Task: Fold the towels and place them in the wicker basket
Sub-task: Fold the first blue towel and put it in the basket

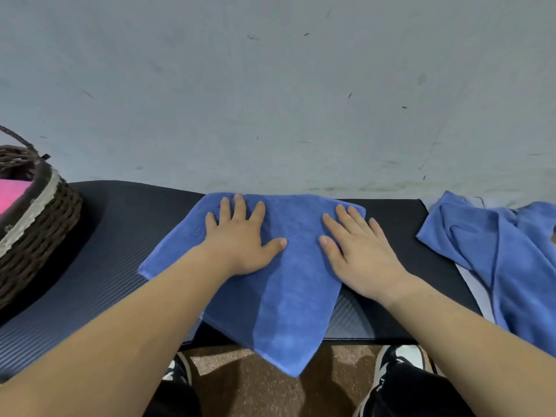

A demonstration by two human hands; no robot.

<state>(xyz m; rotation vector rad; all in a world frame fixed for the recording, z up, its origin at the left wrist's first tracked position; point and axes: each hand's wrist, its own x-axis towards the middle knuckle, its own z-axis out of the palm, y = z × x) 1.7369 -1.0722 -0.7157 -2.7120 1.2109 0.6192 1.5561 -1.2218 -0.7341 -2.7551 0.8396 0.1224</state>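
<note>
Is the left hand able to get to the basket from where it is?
Probably yes. The left hand lies flat on the blue towel, and the wicker basket sits on that same side. Only bare dark mat lies between them, with nothing in the way.

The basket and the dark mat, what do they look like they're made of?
Basket: dark brown woven wicker, judging by the twisted strands, with a pale lace-like trim along its rim. Mat: probably foam or rubber, matte dark grey with fine parallel ribs; the exact material can't be told.
</note>
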